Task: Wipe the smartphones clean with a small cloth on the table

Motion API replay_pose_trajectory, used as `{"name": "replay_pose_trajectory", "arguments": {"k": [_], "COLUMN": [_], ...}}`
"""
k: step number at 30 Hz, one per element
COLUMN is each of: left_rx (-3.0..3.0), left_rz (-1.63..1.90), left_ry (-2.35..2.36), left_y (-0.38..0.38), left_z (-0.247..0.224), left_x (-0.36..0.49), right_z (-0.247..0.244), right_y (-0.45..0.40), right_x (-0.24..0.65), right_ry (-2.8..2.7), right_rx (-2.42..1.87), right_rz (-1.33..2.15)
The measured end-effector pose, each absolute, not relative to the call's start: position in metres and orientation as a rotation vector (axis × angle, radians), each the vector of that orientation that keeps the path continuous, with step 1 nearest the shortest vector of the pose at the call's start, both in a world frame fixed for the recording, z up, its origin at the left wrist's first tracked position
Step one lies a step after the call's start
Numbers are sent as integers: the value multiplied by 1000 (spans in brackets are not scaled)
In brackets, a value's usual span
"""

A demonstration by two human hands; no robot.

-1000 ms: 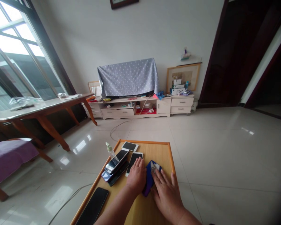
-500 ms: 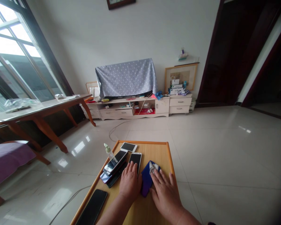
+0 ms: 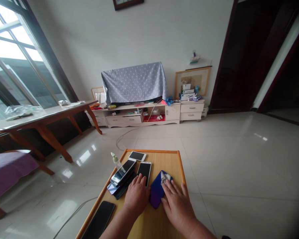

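A blue-purple phone (image 3: 157, 191) lies on the small wooden table (image 3: 164, 159) between my hands. Under the fingertips of my right hand (image 3: 176, 202) is a crumpled grey-white cloth (image 3: 165, 177), pressed on the phone's upper right part. My left hand (image 3: 137, 196) rests at the phone's left edge, its fingers extended over the lower end of a white-framed phone (image 3: 145, 169). Another white phone (image 3: 137, 156) lies at the far edge. Left of my left hand, several phones are stacked, the top one (image 3: 123, 172) with a white frame. A black phone (image 3: 99, 219) lies at the near left.
A small bottle with a pale green nozzle (image 3: 116, 161) stands by the stacked phones at the table's left edge. Raised orange rims (image 3: 182, 169) border the tabletop. A cable (image 3: 76, 210) runs over the floor at left. Beyond stands a low white cabinet (image 3: 172, 113).
My right hand and the cloth have moved slightly right on the blue-purple phone. My left hand has shifted a little left and down, showing more of the phone's left side.
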State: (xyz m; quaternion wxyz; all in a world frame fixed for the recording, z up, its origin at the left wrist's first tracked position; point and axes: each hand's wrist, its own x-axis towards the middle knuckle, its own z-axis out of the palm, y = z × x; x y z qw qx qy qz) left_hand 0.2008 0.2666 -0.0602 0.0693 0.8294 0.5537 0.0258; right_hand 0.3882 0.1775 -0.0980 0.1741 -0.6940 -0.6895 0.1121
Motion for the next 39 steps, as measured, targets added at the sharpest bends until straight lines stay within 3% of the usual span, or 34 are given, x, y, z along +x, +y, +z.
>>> {"name": "replay_pose_trajectory", "arguments": {"k": [31, 39], "left_rx": [2334, 2139], "left_rz": [101, 323], "left_ry": [1938, 1933], "left_y": [307, 313], "left_z": [-56, -44], "left_x": [255, 249], "right_z": [-101, -101], "right_y": [178, 176], "right_x": [390, 391], "right_ry": [-1981, -1995], "right_rx": [-1987, -1981], "right_rz": [251, 252]}}
